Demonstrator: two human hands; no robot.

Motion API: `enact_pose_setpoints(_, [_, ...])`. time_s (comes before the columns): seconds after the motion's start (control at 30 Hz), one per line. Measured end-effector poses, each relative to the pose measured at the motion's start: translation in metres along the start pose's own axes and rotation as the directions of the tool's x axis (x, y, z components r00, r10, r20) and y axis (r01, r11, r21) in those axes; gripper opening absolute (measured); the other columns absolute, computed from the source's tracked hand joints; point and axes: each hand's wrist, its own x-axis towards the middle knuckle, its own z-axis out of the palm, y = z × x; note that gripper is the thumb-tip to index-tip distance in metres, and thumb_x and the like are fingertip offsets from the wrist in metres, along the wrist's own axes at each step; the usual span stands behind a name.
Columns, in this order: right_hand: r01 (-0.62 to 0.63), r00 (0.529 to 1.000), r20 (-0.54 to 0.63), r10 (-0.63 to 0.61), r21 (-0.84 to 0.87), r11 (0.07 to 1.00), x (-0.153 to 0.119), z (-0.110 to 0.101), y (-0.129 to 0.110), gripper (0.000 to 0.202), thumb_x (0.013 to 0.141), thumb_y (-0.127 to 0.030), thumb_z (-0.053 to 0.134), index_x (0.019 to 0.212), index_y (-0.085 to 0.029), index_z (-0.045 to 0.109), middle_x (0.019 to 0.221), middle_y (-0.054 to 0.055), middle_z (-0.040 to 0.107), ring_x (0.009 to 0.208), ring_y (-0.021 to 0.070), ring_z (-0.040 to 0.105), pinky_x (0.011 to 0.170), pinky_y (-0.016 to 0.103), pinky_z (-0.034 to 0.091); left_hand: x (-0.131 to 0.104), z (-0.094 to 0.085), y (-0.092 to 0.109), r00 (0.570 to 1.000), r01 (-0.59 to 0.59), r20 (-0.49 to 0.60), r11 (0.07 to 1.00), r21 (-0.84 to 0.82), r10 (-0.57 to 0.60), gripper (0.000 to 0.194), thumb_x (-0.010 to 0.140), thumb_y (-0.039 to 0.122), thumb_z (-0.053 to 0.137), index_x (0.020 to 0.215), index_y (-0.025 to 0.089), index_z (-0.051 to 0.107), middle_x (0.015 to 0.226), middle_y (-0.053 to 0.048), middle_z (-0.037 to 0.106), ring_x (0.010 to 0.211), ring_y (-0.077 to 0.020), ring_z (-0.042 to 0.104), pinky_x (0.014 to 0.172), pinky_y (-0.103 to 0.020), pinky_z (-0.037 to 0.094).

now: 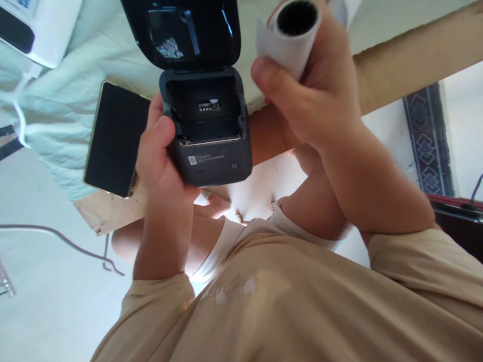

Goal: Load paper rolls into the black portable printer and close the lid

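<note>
A small dark grey label printer [216, 163] is held in my left hand [158, 156], whose thumb and fingers grip its left side. Its glossy black lid [188, 35] stands open at the top, and the paper compartment shows only a small printed label inside. To the right and a little higher, my right hand [320, 85] is closed round a white paper roll [292, 53] with a dark hollow core facing up. A loose end of paper sticks out on the roll's left. The roll and the printer are apart.
A dark-screened phone [116, 138] lies on the green cloth [64, 115] left of the printer. At the upper left are a white device [45, 30] and its cable. A wooden table edge [411, 60] runs across, above my legs. A patterned strip [429, 141] is at the right.
</note>
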Motion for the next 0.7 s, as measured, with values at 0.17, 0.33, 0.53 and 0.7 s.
enact_pose_setpoints(0.17, [0.025, 0.997, 0.079, -0.005, -0.256, 0.966, -0.003, -0.004, -0.001, 0.054, 0.084, -0.052, 0.058, 0.114, -0.007, 0.056, 0.101, 0.001, 0.056, 0.082, 0.0003, 0.039, 0.089, 0.02, 0.041, 0.001, -0.001, -0.001, 0.999, -0.016, -0.051, 1.0, 0.022, 0.017, 0.038, 0.081, 0.041, 0.056, 0.112, 0.021, 0.059, 0.103, -0.001, 0.066, 0.106, -0.0169, 0.066, 0.122, -0.042, 0.045])
enact_pose_setpoints(0.33, [-0.018, 0.997, 0.056, 0.044, -0.402, 0.915, -0.001, -0.01, 0.003, 0.051, 0.079, -0.029, 0.058, 0.127, -0.013, 0.051, 0.095, -0.002, 0.051, 0.077, -0.0006, 0.034, 0.077, 0.018, 0.033, 0.0, 0.002, 0.001, 0.999, 0.01, -0.045, 1.0, 0.022, -0.009, 0.035, 0.076, 0.039, 0.06, 0.107, 0.024, 0.06, 0.103, -0.001, 0.066, 0.115, -0.0208, 0.065, 0.122, -0.046, 0.046])
enact_pose_setpoints(0.53, [-0.051, 0.988, 0.11, 0.11, -0.438, 0.897, -0.004, -0.01, 0.003, 0.062, 0.071, -0.02, 0.056, 0.132, -0.015, 0.046, 0.103, -0.003, 0.059, 0.086, 0.0016, 0.052, 0.079, 0.019, 0.037, 0.0, 0.001, 0.001, 1.0, 0.014, -0.02, 1.0, 0.004, -0.014, 0.032, 0.079, 0.038, 0.059, 0.108, 0.025, 0.063, 0.101, 0.0, 0.068, 0.107, -0.0175, 0.067, 0.116, -0.04, 0.05])
enact_pose_setpoints(0.7, [-0.008, 0.994, -0.106, -0.031, -0.347, 0.938, 0.005, -0.037, 0.009, 0.033, 0.086, -0.025, 0.041, 0.11, -0.013, 0.06, 0.111, -0.003, 0.062, 0.097, -0.0006, 0.054, 0.084, 0.018, 0.038, 0.0, 0.004, 0.004, 0.998, 0.035, -0.048, 0.999, -0.016, -0.036, 0.032, 0.075, 0.036, 0.062, 0.104, 0.024, 0.065, 0.097, -0.002, 0.069, 0.102, -0.0189, 0.067, 0.103, -0.038, 0.057])
